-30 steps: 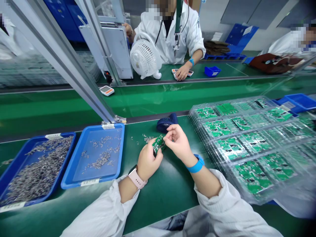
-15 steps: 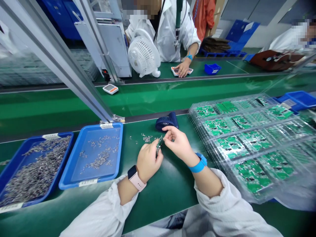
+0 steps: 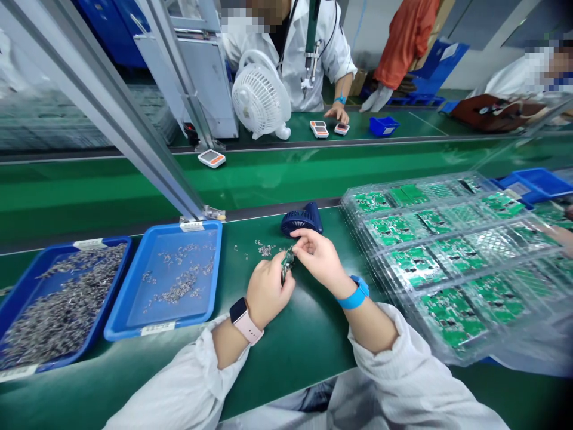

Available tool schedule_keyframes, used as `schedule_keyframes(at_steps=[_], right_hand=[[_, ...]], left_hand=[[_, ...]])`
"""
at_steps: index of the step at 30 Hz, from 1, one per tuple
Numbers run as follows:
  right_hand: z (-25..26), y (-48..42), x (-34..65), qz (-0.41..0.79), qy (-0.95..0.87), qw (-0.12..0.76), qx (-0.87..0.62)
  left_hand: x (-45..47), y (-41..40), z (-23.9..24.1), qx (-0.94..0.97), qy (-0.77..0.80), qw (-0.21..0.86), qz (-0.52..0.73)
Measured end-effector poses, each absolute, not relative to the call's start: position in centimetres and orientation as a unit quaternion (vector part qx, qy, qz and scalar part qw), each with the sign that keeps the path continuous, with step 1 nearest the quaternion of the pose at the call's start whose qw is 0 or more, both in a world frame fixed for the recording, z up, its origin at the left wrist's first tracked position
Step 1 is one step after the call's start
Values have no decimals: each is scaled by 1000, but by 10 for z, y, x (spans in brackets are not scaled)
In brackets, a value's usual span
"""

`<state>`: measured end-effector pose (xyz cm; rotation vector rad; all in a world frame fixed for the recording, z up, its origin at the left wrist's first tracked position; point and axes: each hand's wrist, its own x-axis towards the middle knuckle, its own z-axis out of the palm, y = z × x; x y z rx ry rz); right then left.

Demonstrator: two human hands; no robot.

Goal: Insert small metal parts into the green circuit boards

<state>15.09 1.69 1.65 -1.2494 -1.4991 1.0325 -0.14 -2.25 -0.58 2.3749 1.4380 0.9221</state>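
- Green bench top, smooth, straight near edge below the forearms
- Left hand gripping small circuit board, tilted up, over bench
- Right hand fingers curled at board's upper end, can't tell if gripping
- Bench gap, right wrist to clear ribbed tray stack
- Left: shallow rimmed blue tray, shiny metal bits
- Beyond: loose metal parts, rounded navy fan

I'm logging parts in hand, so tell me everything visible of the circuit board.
The circuit board is flat, green and rigid-looking, with pale and dark components too small to identify. The left hand grips it, fingers hiding much of it. It is tilted steeply above the green tabletop, nearly edge-on to the camera. The right hand is at its upper edge; contact is unclear.
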Motion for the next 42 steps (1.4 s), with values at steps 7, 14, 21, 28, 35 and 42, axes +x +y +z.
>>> schedule_keyframes(at_steps=[7,14,21,28,35,42], right_hand=[[17,14,146,414,-571,483,-519],[17,15,148,427,-584,462,-513],[14,15,146,394,-592,468,-525],[16,12,149,328,-641,434,-542],[21,8,148,279,-671,426,-539],[31,5,147,192,-727,388,-533]], left_hand=[[-5,-18,-9,701,542,198,419],[-7,-16,-9,680,534,236,443],[-6,-19,-8,698,536,213,425],[-5,-19,-8,704,535,212,417],[-5,-19,-9,706,538,206,412],[-5,-19,-10,720,532,179,409]])
